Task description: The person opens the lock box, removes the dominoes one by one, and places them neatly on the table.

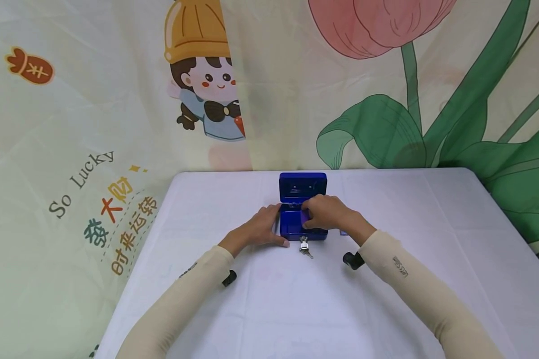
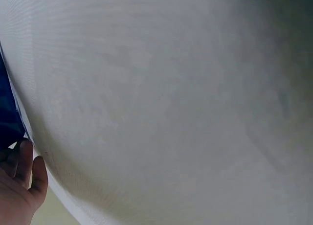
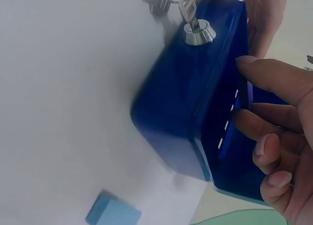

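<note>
A blue metal cash box [image 1: 291,222] stands on the table with its lid [image 1: 302,185] raised at the back. My left hand [image 1: 264,227] holds the box's left side, its thumb round the front corner and its fingers toward the back. My right hand [image 1: 329,212] reaches into the box and pinches a small purple piece [image 1: 304,218], mostly hidden by the fingers. In the right wrist view, a key [image 3: 188,10] sits in the silver lock [image 3: 199,34] on the front wall, and more keys [image 3: 159,1] hang from it.
A small light-blue block [image 3: 115,213] lies on the table just right of the box, partly behind the right forearm in the head view. The white-covered table [image 1: 251,319] meets a printed cloth backdrop [image 1: 278,99] behind the box.
</note>
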`<state>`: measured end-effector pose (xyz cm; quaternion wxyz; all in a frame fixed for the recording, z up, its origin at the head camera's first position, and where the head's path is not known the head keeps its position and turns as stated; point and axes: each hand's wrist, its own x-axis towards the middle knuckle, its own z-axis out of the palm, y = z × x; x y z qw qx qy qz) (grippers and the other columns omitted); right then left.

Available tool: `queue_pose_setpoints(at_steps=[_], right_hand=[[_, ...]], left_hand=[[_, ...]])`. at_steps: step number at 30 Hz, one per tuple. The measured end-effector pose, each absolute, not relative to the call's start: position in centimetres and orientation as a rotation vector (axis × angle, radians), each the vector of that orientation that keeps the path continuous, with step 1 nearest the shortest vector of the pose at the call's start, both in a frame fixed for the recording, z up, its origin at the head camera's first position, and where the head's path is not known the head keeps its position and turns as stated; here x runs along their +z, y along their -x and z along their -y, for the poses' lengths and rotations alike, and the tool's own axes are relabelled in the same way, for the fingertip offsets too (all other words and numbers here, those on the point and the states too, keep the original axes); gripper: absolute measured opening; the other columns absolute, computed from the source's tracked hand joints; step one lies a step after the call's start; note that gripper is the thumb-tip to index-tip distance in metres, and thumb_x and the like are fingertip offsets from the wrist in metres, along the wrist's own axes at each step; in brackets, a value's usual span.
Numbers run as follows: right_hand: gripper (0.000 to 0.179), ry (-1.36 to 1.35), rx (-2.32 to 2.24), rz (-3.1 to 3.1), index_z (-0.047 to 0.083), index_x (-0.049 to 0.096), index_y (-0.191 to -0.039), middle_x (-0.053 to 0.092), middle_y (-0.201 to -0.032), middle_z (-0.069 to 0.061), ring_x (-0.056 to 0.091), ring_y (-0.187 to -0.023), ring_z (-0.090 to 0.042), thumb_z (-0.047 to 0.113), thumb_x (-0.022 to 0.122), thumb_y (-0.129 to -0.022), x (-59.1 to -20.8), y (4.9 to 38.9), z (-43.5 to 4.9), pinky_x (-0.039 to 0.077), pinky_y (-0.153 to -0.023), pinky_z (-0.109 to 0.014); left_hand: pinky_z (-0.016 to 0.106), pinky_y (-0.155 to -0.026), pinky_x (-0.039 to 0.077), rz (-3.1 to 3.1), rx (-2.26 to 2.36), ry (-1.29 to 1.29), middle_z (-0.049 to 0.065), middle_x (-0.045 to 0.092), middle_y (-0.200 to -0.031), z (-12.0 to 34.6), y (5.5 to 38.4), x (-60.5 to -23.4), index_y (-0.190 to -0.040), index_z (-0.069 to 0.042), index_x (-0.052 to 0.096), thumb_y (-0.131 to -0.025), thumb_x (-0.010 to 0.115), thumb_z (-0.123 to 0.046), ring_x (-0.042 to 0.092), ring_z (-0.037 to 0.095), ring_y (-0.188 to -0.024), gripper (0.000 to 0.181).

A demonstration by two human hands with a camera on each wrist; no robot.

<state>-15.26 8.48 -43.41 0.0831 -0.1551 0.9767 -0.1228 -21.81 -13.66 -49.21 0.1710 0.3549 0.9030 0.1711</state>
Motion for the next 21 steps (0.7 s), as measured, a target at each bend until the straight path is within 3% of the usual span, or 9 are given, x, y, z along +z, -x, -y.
queue_pose_setpoints(at_steps=[4, 17, 21], right_hand=[[0.049, 0.450, -0.353, -2.916, 0.006, 0.069, -0.124, 0.065, -0.077, 0.001, 0.059, -0.073, -0.016, 0.035, 0.080, -0.087, -43.1, 14.9, -9.1, 0.050, -0.064, -0.028], [0.051, 0.384, -0.378, -2.898, 0.004, 0.068, -0.125, 0.065, -0.084, -0.001, 0.059, -0.080, -0.018, 0.033, 0.081, -0.086, -42.3, 13.8, -10.4, 0.049, -0.067, -0.031], [0.049, 0.380, -0.399, -2.899, 0.003, 0.068, -0.124, 0.070, -0.091, -0.003, 0.061, -0.084, -0.018, 0.032, 0.081, -0.086, -42.1, 13.5, -10.8, 0.054, -0.074, -0.034]], left_hand=[[0.048, -0.120, 0.031, -2.561, 0.494, -1.002, 0.010, 0.040, -0.156, 13.6, 21.8, -49.1, -0.161, -0.015, 0.017, -0.070, 0.085, -0.061, 0.039, 0.029, -0.138, 0.122], [0.047, -0.119, 0.032, -2.563, 0.500, -1.005, 0.010, 0.041, -0.156, 13.7, 21.8, -49.3, -0.160, -0.014, 0.019, -0.070, 0.085, -0.060, 0.039, 0.029, -0.138, 0.121], [0.047, -0.120, 0.031, -2.567, 0.490, -1.000, 0.010, 0.039, -0.157, 13.6, 21.8, -49.2, -0.161, -0.015, 0.018, -0.070, 0.085, -0.060, 0.038, 0.029, -0.139, 0.122]])
